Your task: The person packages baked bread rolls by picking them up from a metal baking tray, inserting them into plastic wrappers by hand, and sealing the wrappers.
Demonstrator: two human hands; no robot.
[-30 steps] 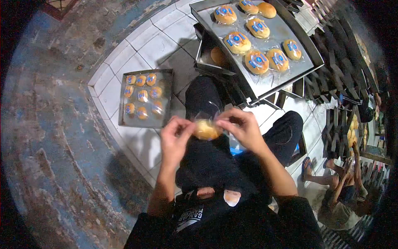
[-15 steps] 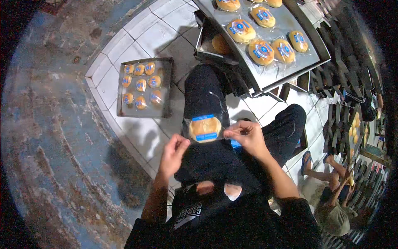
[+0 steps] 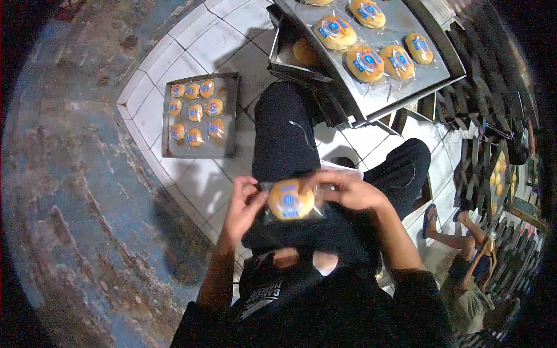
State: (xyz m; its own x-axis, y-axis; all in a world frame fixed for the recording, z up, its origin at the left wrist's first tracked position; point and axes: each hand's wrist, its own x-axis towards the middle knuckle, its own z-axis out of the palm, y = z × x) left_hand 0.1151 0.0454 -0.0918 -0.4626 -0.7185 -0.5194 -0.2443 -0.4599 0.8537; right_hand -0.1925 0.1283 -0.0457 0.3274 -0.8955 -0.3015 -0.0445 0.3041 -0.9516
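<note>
A bread bun in a clear plastic wrapper with blue print [image 3: 288, 203] is held flat over my lap, its round emblem facing up. My left hand [image 3: 243, 206] pinches the wrapper's left edge between thumb and fingers. From the right, my right hand [image 3: 355, 192] grips the wrapper, with its blurred fingers reaching over the bun's upper right side. Several wrapped buns [image 3: 365, 62] with the same blue print lie on the large metal tray [image 3: 377, 104] beyond my knees.
A smaller dark tray [image 3: 200, 152] with several wrapped buns stands on the white floor tiles [image 3: 191, 65] at left. Below the large tray is another tray [image 3: 284, 65] with a bun. A person [image 3: 470, 290] sits at right near racks and unwrapped buns [image 3: 498, 174].
The wrapped bun has turned over, so its round emblem now shows, and it sits slightly lower. My right hand has moved in over its upper right side.
</note>
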